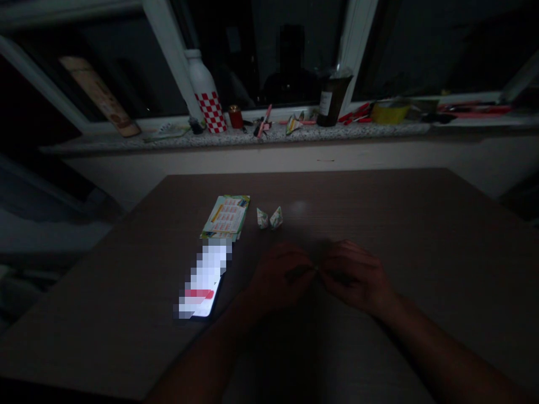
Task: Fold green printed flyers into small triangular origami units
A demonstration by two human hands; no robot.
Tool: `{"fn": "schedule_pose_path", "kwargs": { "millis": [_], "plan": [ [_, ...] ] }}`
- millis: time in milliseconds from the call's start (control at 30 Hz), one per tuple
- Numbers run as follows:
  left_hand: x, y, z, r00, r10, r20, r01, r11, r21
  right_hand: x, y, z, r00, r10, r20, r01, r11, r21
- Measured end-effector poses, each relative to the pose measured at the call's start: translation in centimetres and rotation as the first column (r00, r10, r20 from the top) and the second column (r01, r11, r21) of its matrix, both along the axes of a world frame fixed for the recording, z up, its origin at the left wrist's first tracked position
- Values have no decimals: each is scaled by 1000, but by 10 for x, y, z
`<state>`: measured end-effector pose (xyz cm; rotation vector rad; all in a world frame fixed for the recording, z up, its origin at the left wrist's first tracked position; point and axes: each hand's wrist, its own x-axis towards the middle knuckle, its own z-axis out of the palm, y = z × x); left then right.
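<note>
Over the dark wooden table, my left hand [280,276] and my right hand [357,275] meet fingertip to fingertip. Both are closed in a pinch, and only a tiny pale spot shows between them; what they hold is too small and dark to name. Just beyond my left hand stand two small folded paper pieces [269,218], printed in white and green, side by side with pointed tips. A stack of printed leaflets [227,216] lies to their left. Nearer me, left of my left hand, is a lit phone [204,280] with its screen blurred out.
The table [400,213] reaches a wall below a stone windowsill [164,140]. On the sill stand a red-and-white checked bottle [210,106], a small red jar [234,116], a dark cup [330,101], a leaning tube [101,98] and a yellow container [389,113]. The room is dim.
</note>
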<state>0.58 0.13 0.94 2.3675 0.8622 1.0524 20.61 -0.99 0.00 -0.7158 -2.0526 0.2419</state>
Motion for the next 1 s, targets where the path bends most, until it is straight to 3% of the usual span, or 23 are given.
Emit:
{"fn": "schedule_pose_path", "kwargs": {
  "millis": [300, 667, 833, 1000],
  "plan": [
    [-1, -2, 2, 997, -42, -59, 46, 997, 67, -2, -1, 2, 998, 22, 62, -22, 1000, -2],
    [0, 0, -6, 985, -102, -139, 102, 995, -7, -5, 0, 1, 994, 61, 85, -63, 998, 15],
    [0, -1, -7, 983, -165, -82, 165, 986, -13, -6, 0, 2, 993, 63, 95, -66, 998, 23],
    [-4, -1, -3, 990, -127, -55, 121, 988, -99, -3, 0, 5, 995, 52, 82, -53, 999, 12]
  ]
}}
